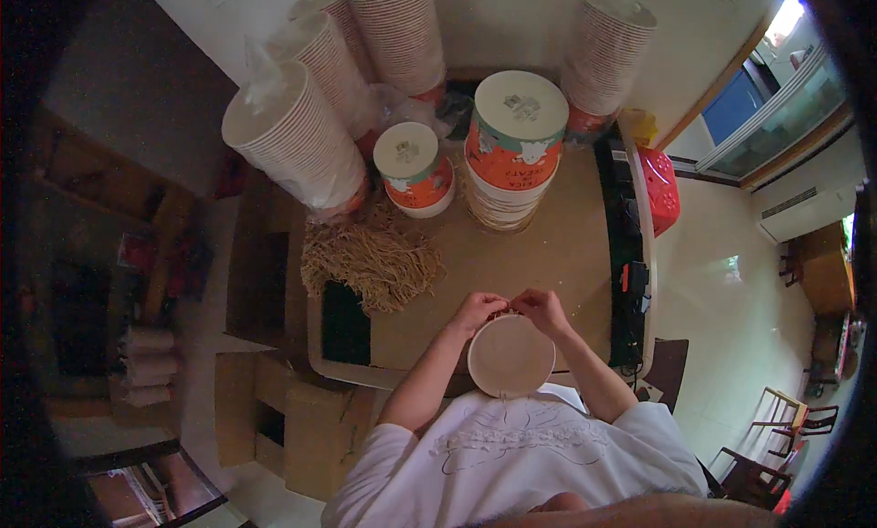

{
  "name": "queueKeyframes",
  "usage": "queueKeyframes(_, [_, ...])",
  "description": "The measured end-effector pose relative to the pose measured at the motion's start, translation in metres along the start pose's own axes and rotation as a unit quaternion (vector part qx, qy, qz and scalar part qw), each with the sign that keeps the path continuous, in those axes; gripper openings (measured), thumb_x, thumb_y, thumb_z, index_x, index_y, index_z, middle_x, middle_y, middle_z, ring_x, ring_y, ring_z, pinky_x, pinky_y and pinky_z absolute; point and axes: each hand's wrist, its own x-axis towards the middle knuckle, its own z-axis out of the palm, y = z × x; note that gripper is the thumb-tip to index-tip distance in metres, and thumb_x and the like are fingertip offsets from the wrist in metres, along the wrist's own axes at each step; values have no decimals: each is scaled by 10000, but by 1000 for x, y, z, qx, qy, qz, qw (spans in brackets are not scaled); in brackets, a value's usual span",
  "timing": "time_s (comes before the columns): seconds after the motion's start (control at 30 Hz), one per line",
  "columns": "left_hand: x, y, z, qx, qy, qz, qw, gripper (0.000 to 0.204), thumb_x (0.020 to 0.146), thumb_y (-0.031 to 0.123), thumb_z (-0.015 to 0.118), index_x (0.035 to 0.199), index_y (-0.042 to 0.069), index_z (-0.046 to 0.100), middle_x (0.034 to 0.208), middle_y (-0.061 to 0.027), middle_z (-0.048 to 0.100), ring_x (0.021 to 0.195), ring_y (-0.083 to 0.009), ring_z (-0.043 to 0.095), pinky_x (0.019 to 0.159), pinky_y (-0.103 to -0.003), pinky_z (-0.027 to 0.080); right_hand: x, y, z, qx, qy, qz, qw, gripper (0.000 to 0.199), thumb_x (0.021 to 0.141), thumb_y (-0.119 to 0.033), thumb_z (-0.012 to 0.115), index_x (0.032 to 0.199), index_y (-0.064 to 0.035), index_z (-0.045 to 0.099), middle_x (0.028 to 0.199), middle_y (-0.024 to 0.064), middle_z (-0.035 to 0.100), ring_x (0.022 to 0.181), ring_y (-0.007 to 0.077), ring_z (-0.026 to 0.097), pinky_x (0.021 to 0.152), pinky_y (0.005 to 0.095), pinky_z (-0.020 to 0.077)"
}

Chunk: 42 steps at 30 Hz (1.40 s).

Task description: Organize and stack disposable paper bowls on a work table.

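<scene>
A white paper bucket (pixel 512 356) rests between my forearms and against my shirt, its round end facing up. At its far edge my left hand (pixel 482 312) has thumb and fingers pinched together. Close beside it, my right hand (pixel 541 311) is pinched too, the fingertips of both hands almost meeting. Whatever sits between the fingertips is too small to make out. Beyond the left hand lies a heap of tan cord strands (pixel 370 261). Farther back stand a small upturned orange-and-white paper bucket (pixel 417 183) and a taller stack of larger upturned buckets (pixel 515 153).
Tall plastic-wrapped stacks of paper buckets (pixel 297 140) line the back, with another stack (pixel 607 58) at the right. A cardboard sheet (pixel 548 254) covers the table. A red plastic basket (pixel 660 190) and a black device (pixel 635 279) are at its right edge. Cardboard boxes (pixel 315 441) stand lower left.
</scene>
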Motion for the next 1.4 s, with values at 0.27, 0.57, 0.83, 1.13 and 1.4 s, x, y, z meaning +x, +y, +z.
queueKeyframes(0.27, [0,-1,2,22,-3,5,1000,130,748,74,582,859,9,599,756,-44,605,669,-112,566,610,-237,464,0,5,1,12,10,-12,1000,78,740,-62,578,767,6,606,684,52,601,642,91,543,587,224,443])
queueKeyframes(0.57, [0,0,3,23,22,-17,999,118,735,95,605,832,26,602,739,-35,604,635,-109,565,576,-243,464,2,4,3,0,16,5,1000,55,739,-30,567,764,11,593,682,39,587,653,88,536,599,221,441])
queueKeyframes(0.83, [-1,3,4,-2,4,-17,1000,107,771,91,558,835,15,597,715,-36,592,605,-98,553,540,-217,452,-1,-8,1,46,-12,-58,997,72,726,41,541,777,4,575,721,43,579,681,91,530,616,225,446])
queueKeyframes(1.13, [11,-8,-1,-51,26,-13,998,99,766,80,548,845,34,586,738,-49,593,621,-129,563,543,-247,465,0,1,0,44,-12,-30,998,89,780,-87,545,761,-9,582,665,25,566,643,88,509,571,231,423])
queueKeyframes(1.4, [14,-12,-4,-50,23,-22,998,82,760,85,559,827,45,582,727,-40,587,612,-125,559,541,-246,464,-2,-20,-7,-45,-74,95,992,241,747,-257,602,762,-17,609,639,18,559,613,89,492,545,244,401])
